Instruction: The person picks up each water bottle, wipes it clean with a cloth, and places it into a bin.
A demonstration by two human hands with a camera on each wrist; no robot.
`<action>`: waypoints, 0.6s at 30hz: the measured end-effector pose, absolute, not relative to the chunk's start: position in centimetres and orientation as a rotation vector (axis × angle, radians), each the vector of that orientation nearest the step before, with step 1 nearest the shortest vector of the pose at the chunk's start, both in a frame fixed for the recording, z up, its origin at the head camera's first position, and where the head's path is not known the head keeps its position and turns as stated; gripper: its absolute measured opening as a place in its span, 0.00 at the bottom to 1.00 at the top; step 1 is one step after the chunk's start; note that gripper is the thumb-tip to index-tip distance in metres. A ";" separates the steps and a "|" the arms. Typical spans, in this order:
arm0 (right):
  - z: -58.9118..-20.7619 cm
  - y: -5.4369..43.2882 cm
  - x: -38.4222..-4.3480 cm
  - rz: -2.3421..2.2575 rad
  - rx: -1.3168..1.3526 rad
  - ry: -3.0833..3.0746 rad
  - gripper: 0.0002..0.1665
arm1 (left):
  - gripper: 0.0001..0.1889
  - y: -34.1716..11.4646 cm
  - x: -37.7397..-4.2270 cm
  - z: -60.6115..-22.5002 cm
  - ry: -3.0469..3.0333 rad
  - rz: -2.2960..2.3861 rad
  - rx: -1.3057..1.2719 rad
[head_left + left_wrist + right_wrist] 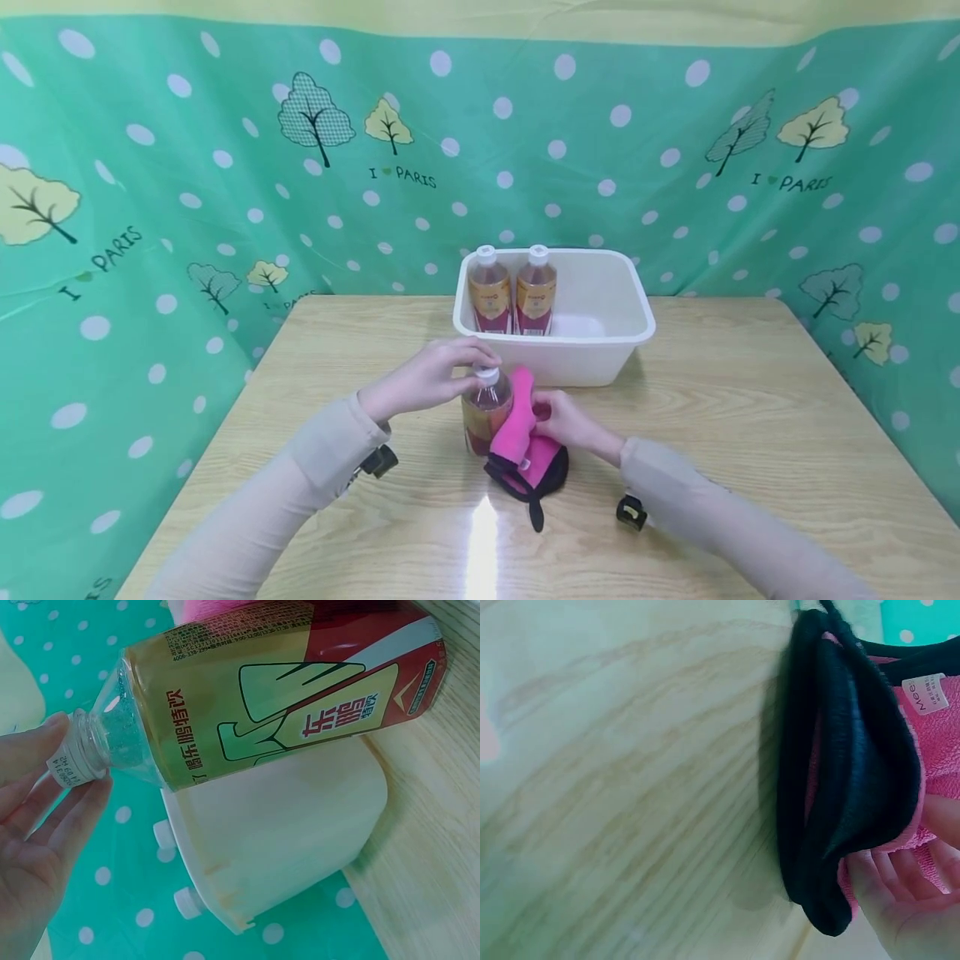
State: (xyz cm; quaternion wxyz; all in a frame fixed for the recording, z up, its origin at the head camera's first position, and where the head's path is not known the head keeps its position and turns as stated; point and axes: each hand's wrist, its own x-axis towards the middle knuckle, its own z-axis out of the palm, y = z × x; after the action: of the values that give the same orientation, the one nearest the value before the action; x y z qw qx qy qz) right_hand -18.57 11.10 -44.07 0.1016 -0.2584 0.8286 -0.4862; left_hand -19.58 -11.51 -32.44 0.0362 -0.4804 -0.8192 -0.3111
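My left hand [457, 367] grips the white cap [77, 754] of a drink bottle [277, 697] from above. The bottle stands upright on the table, with a gold and red label and a clear neck. My right hand [566, 419] pinches a pink terry-cloth mitt [515, 425] with black edging and a dark loop. This cloth stands against the right side of the bottle, covering part of it in the head view. In the right wrist view, the mitt's black-trimmed opening [870, 765] gapes, and a white tag [925, 694] shows; my thumb and fingers are on the pink fabric.
Behind the hands, a white plastic bin [555, 354] holds two more bottles on its left side. It stands on the wood-grain table [712, 375]. A green dotted curtain [600, 150] hangs behind and around the table.
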 end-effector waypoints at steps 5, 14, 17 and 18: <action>-44.4 11.0 -18.6 -1.422 -0.740 2.457 0.09 | 0.12 -11.5 -19.6 -32.4 -2.522 -0.956 -1.471; -43.8 11.4 -18.2 -1.485 -0.757 2.398 0.09 | 0.12 -11.5 -19.5 -32.2 -2.560 -0.933 -1.453; -43.6 11.9 -18.1 -1.507 -0.728 2.367 0.10 | 0.13 -11.4 -19.5 -32.3 -2.571 -0.911 -1.439; -43.5 12.0 -18.0 -1.516 -0.721 2.361 0.10 | 0.13 -11.4 -19.5 -32.3 -2.573 -0.902 -1.436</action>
State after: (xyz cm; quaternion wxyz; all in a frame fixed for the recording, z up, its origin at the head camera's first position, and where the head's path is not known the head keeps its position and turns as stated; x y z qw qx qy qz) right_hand -18.05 12.03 -43.47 0.1220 -0.2469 0.8089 -0.5195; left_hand -19.53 -11.37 -32.26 0.0301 -0.4657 -0.8347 -0.2925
